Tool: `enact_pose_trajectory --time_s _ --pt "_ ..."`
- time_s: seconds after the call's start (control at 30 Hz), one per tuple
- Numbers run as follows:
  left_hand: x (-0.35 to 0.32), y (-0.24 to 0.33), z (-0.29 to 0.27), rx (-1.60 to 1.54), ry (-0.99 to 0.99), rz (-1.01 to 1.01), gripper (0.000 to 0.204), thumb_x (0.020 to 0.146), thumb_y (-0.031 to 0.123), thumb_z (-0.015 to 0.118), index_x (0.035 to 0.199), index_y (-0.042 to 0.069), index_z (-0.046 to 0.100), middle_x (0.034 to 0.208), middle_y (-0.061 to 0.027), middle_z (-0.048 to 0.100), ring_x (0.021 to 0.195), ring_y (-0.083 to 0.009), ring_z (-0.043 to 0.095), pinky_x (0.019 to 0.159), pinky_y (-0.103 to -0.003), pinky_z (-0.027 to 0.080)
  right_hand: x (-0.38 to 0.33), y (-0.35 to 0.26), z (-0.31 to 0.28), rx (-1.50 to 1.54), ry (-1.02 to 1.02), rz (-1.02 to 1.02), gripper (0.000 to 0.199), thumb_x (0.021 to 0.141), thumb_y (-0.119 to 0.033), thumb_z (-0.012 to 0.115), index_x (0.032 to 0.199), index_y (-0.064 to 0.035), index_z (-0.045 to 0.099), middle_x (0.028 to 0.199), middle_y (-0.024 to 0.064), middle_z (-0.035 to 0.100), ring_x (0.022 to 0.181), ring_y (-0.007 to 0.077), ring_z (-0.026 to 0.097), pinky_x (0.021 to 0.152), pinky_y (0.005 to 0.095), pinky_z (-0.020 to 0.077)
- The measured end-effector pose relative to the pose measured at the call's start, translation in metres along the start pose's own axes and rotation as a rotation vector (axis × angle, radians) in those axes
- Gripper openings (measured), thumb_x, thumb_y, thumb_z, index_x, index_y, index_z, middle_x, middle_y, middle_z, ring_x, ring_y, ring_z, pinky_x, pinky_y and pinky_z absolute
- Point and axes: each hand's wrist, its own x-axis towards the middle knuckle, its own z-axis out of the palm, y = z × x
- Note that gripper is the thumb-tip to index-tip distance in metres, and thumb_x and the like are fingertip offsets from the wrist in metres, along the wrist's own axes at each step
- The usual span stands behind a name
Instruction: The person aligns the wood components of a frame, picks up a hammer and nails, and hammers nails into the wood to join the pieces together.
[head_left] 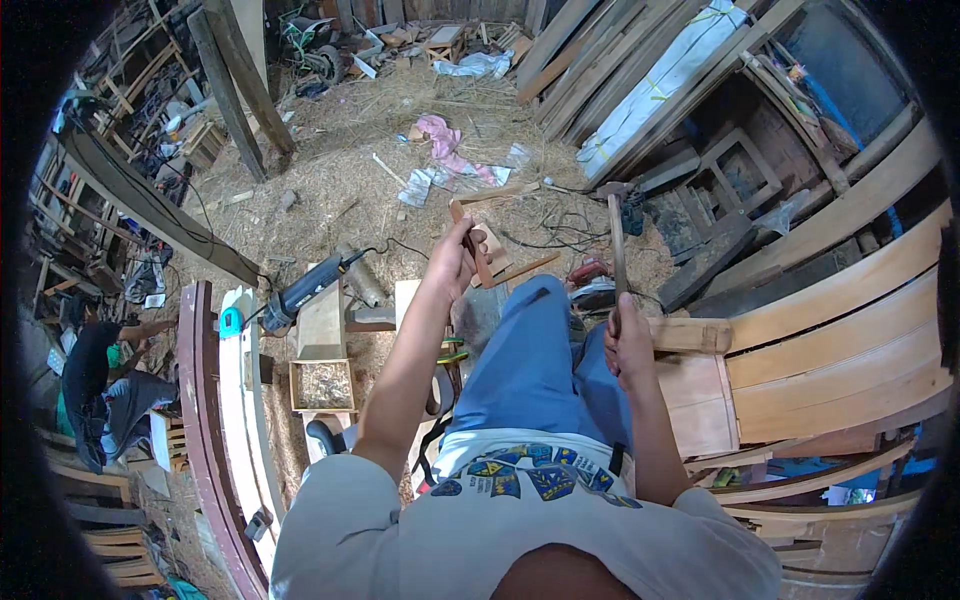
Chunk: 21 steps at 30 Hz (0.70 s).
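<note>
My left hand (455,262) grips a small brown wooden frame piece (482,240); my right hand (628,345) clenches a wooden-handled hammer (617,250) — shaft upright, head level with the piece, just right of it.

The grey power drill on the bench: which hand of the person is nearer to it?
Left. The left hand, gripping a small wooden piece, is right of the power drill. The right hand, holding a hammer, is farther right.

— What is the small frame piece (480,232) at centre made of?
— Bare reddish wood, matt. The hammer (617,250) beside it has a wooden handle and a dull metal head.
— And at the right?
— Pale curved planks (840,340), smooth, unvarnished. The floor (340,170) at upper centre is rough with straw-coloured shavings.
</note>
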Motion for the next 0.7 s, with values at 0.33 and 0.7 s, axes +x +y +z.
enact_pose_trajectory --time_s 0.33,0.7 --pt "-0.054 0.048 0.036 -0.390 -0.224 0.021 0.030 0.111 0.038 0.046 0.102 0.010 0.050 0.083 -0.0047 0.051 0.074 -0.0182 0.052 0.071 -0.035 0.049 -0.019 0.001 0.025 -0.044 -0.070 -0.071 0.054 0.107 -0.056 0.045 0.074 -0.0128 0.047 0.052 -0.0033 0.040 0.034 0.0070 0.031 0.030 0.0249 0.0258" --pt "-0.071 0.056 0.037 -0.705 -0.313 -0.113 0.033 0.113 0.038 0.038 0.105 0.006 0.043 0.086 -0.0066 0.048 0.080 -0.0188 0.050 0.080 -0.037 0.046 -0.027 -0.017 0.032 -0.019 -0.086 -0.126 0.036 0.105 -0.038 0.061 0.081 -0.0111 0.056 0.060 -0.0048 0.047 0.045 0.0042 0.038 0.040 0.0244 0.0295"
